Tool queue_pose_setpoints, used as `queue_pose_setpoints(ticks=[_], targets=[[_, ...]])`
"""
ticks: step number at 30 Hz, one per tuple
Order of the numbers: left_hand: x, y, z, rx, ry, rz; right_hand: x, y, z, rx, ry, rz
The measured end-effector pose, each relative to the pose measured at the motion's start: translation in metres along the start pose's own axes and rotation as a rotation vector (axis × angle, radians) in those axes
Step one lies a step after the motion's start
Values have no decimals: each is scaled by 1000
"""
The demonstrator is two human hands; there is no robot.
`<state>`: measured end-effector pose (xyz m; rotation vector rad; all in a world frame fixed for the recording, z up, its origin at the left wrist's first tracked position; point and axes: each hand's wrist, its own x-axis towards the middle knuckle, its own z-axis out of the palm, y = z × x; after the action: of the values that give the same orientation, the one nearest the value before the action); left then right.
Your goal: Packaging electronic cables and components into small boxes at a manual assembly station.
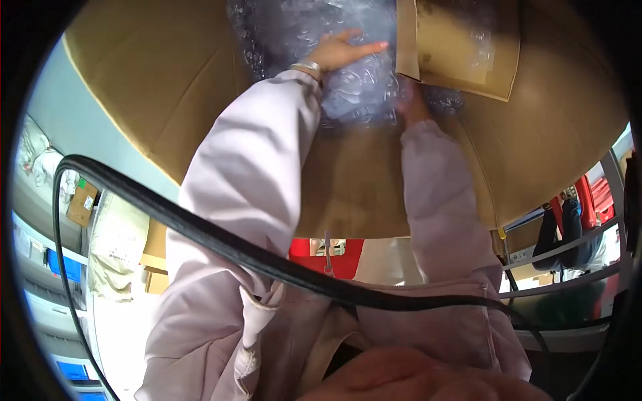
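Observation:
My left hand (344, 52) lies on a bundle of clear, puffy plastic wrap (358, 97), its thumb and fingers spread apart. A band circles that wrist. My right hand (411, 101) is at the wrap's right side, just below a brown cardboard piece (468, 50). Motion blur and shadow smear its fingers, so their grip does not show. The cardboard piece has a folded left edge and overlaps the wrap's right part. Both rest on a large brown cardboard surface (361, 180), and the wrap runs out of view at the top.
A black cable (200, 230) loops across the view in front of my arms. To the left stand shelves with blue bins (63, 267), a pale sack (119, 247) and a small carton (82, 202). Red and dark items (572, 214) hang by a metal rack at the right.

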<state>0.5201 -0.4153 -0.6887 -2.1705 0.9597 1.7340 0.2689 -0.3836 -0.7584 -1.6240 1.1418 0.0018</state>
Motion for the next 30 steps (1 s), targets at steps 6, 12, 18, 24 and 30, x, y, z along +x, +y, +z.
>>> queue_pose_setpoints(ticks=[6, 12, 18, 24, 30], targets=[[-16, -34, -9, -765, -426, 187, 8, -49, 52, 1362, -87, 533], [-78, -29, -46, -861, -538, 30, -23, -204, 6, 1661, 67, 641], [-129, 51, -57, -1630, -534, 137, -11, -196, -98, 1774, 156, 243], [-26, 19, -43, -971, 555, 64, 2, -62, -107, 964, 1042, 878], [24, -37, -41, 54, 574, 440, 18, 39, -52, 740, 447, 768]])
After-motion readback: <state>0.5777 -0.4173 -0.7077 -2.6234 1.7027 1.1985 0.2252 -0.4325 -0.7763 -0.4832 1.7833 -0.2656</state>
